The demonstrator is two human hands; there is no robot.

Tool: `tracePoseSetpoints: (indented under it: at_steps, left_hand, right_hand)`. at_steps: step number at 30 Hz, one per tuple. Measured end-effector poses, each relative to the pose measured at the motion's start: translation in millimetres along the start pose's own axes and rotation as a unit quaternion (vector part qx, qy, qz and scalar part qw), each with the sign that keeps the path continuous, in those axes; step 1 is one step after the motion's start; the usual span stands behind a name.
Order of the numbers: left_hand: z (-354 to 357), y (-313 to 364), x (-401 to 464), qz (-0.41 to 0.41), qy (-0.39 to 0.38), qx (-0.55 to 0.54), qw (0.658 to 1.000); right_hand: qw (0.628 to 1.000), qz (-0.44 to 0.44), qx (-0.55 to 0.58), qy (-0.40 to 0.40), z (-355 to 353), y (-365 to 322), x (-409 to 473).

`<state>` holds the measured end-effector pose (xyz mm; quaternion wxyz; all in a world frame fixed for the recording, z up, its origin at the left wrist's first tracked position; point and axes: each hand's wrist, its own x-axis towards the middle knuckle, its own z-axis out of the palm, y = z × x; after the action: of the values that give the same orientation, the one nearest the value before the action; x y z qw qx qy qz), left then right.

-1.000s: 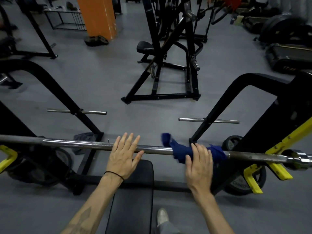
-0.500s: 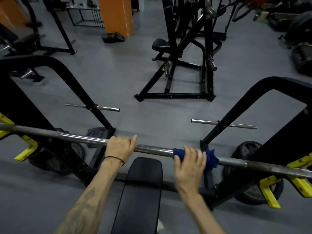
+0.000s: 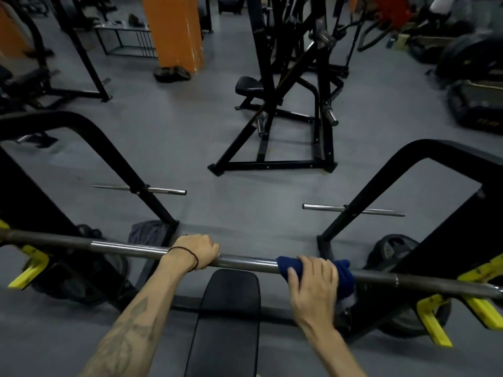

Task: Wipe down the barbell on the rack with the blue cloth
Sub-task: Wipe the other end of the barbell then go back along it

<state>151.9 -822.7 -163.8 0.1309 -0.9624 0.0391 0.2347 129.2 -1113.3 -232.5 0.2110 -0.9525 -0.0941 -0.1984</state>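
A steel barbell (image 3: 245,262) lies across the black rack on yellow hooks (image 3: 432,319), running from the left edge to the right edge of the head view. My left hand (image 3: 197,250) grips the bar left of centre, fingers curled over it. A blue cloth (image 3: 343,270) is wrapped around the bar right of centre. My right hand (image 3: 313,278) grips the cloth against the bar, and part of the cloth hangs down below the bar on the right.
A black bench pad (image 3: 228,317) sits under the bar between my arms. Weight plates (image 3: 392,248) lean near the right upright. A grey rag (image 3: 147,231) lies on the floor by the left upright. A black machine frame (image 3: 283,104) and orange pillar (image 3: 174,31) stand beyond.
Both hands went from flat fingers resting on the bar to gripping it. The loose cloth got wrapped round the bar under my right hand.
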Motion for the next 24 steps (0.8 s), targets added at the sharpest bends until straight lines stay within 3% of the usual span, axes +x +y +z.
tracePoseSetpoints:
  at_steps: [2,4,6,8,10,14,17,20,24]
  left_hand:
    - [-2.1,-6.2,5.1,0.023,-0.049,-0.042,0.998]
    - [-4.3,-9.2,6.1,0.042,-0.083,-0.064,0.994]
    - [-3.9,-8.8,4.2,0.055,-0.060,-0.043,0.996]
    - [0.9,-2.6,0.1,0.048,-0.014,-0.010,0.999]
    - [2.5,-2.5,-5.5,0.053,0.028,0.010,0.998]
    - [12.7,-5.5,-4.4,0.047,0.077,-0.003,0.996]
    - [15.0,-6.8,-0.7,0.033,0.077,-0.021,0.996]
    - [16.4,-6.4,1.5,0.028,0.086,-0.031,0.995]
    - [19.5,-8.9,1.9,0.019,0.089,-0.046,0.995]
  right_hand:
    - [0.999,-0.001,0.011,0.030,21.9,-48.7,-5.5]
    - [0.998,-0.034,0.049,0.007,43.8,-103.6,-15.4]
    - [0.994,-0.073,0.069,-0.031,56.5,-135.7,-23.2]
    - [0.985,-0.158,0.052,-0.055,55.2,-121.2,-18.4]
    - [0.981,-0.191,0.035,-0.022,48.4,-80.9,-11.3]
    - [0.998,-0.043,-0.001,0.053,11.5,-11.1,-12.6]
    - [0.991,0.097,0.039,0.081,38.8,-78.4,-15.4]
    - [0.994,0.009,0.106,0.015,73.1,-167.6,-28.6]
    - [0.986,-0.156,0.038,-0.036,55.0,-106.8,-21.3]
